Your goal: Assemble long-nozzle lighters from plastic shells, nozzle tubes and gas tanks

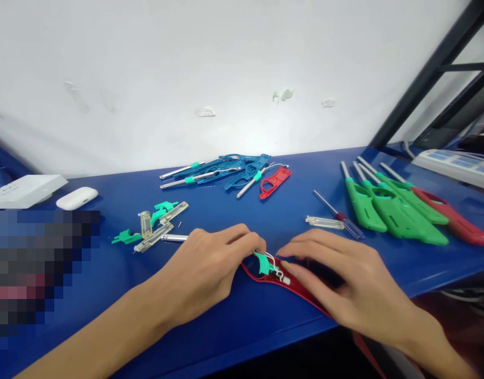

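Observation:
On the blue table's near side lies a red lighter shell [300, 292], its inside facing up. A turquoise trigger [261, 264] and a white wire [271, 257] sit within it, with a small white piece at the wire's end. My left hand [210, 263] is closed at the shell's ring end, its fingertips by the trigger. My right hand [356, 284] is closed over the shell's handle, thumb beside the white piece. It covers much of the handle. A metal tube [174, 238] pokes out behind my left hand.
Clear fuel tanks [153, 237] and turquoise triggers [125, 237] lie left. Blue lighter shells [245, 171] with metal tubes and a red half shell [276, 182] lie at the back. Rightward are a screwdriver [348, 225], another tank [324, 222], green lighters [403, 216] and a red lighter [459, 218].

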`<state>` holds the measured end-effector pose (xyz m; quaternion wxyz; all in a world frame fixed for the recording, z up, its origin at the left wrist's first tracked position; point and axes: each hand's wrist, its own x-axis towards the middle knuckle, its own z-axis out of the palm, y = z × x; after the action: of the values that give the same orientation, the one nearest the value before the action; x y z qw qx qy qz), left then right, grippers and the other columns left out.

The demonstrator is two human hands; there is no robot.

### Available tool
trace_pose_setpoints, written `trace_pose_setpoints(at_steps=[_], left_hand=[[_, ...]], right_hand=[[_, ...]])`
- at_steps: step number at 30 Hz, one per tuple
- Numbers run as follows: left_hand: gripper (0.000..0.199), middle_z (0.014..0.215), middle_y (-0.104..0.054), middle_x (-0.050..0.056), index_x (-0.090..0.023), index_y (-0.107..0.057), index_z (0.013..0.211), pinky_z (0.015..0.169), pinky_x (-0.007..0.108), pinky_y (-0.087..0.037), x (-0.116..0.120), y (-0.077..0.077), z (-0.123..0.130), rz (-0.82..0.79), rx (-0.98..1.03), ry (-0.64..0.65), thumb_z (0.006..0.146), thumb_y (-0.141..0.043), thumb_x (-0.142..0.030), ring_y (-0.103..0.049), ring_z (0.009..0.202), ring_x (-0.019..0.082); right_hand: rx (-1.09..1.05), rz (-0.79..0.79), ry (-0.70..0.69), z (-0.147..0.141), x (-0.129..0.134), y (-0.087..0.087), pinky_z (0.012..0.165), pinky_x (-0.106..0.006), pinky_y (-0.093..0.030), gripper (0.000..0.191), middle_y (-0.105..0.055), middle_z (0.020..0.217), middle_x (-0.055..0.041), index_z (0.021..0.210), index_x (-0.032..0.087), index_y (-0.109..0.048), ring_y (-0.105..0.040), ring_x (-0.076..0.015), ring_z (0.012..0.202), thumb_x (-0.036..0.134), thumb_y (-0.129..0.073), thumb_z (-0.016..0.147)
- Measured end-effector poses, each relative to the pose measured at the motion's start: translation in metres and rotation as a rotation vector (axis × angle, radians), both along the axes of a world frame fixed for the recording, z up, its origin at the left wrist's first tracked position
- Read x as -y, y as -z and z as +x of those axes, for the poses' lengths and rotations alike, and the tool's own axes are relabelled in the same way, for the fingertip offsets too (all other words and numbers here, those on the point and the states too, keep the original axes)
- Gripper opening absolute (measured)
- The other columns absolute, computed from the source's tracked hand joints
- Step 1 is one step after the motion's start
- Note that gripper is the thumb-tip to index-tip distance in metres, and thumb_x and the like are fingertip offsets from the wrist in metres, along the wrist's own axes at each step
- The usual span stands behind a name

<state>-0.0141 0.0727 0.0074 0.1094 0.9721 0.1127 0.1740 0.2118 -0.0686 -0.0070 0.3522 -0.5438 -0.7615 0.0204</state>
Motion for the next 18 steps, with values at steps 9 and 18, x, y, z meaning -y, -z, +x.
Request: trace_pose_setpoints(at_steps=[9, 18], left_hand=[[0.035, 0.106, -0.068, -0.006, -0.029, -0.054, 0.107, 0.06, 0.027, -0.034, 0.0, -0.002, 0.0, -0.04, -0.002, 0.008, 0.097, -0.044, 0.003, -0.063, 0.07, 0.013], [0.028, 0.087, -0.055, -0.005, -0.024, -0.046, 0.091, 0.054, 0.029, -0.025, 0.0, -0.008, 0.002, -0.024, -0.02, 0.012, 0.096, -0.037, 0.001, -0.04, 0.058, 0.013]], right_hand=[[-0.069, -0.135, -0.019, 0.003, -0.001, -0.001, 0.095, -0.016, -0.053, 0.014, -0.073, 0.114, 0.0085, 0.111, 0.033, -0.071, -0.07, -0.0051, 0.102, 0.023, -0.065, 0.103], [-0.006, -0.185, -0.115, 0.012, -0.002, -0.004, 0.097, -0.017, -0.055, 0.026, -0.076, 0.121, 0.0054, 0.125, 0.034, -0.076, -0.071, -0.0078, 0.109, 0.022, -0.06, 0.107]])
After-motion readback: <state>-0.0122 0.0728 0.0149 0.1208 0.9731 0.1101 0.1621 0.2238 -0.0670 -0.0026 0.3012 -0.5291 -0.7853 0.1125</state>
